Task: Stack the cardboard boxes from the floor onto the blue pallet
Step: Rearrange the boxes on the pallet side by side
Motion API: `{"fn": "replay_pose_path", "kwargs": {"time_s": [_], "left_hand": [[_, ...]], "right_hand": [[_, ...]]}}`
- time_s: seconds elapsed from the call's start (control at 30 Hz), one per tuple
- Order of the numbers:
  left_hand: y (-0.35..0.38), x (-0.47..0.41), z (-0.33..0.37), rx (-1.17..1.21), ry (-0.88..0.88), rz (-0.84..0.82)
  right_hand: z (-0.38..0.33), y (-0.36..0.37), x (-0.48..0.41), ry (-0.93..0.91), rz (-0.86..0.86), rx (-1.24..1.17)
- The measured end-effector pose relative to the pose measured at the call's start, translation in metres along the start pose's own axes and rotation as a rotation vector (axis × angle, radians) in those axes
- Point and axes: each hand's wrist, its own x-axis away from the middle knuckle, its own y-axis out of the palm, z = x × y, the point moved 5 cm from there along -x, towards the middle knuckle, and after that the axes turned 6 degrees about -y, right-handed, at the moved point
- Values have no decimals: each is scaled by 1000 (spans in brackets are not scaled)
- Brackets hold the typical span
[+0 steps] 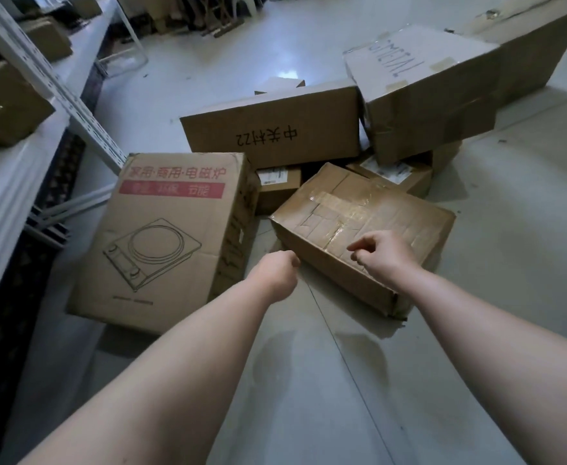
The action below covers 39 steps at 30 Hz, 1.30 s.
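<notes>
Taped box [376, 209], on floor [309, 380]: left hand [278, 273] is hovering at its near-left corner, grip untellable; right hand [389, 255] is hanging over its top, loosely curled, empty. Advised: spreading both hands under opposite ends, lifting level, clear of the cooker carton [161, 246] at its left.

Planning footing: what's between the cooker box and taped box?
Head view: bare floor; small labelled box at far end, left hand over near end.
</notes>
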Motion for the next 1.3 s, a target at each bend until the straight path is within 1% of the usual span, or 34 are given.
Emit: {"fn": "replay_pose_path", "kwargs": {"time_s": [0.23,0.33,0.5,0.6,0.77,0.9,1.03,1.1,1.17,1.3], "left_hand": [[2,-23,-38,20,-63,19],[1,-38,-34,13,-31,26],[2,-71,-10,34,31,0],[-9,-93,13,67,75,-21],[-49,-104,43,142,152,-31],[-87,-108,65,92,192,-54],[-105,-120,94,88,209,-47],[-101,-128,107,109,198,-57],[-94,-136,117,146,172,-81],[-103,-146,141,283,51,-126]], "right_hand": [[2,25,-14,59,-8,98],[18,29,-22,123,-20,121],[39,22,-38,227,7,134],[31,2,-53,253,65,169],[-4,-33,-65,280,138,200],[-24,-69,-73,296,172,209],[-22,-106,-93,303,233,198],[-13,-113,-105,302,242,183],[-2,-117,-117,308,213,191],[5,-143,-131,351,144,186]]}}
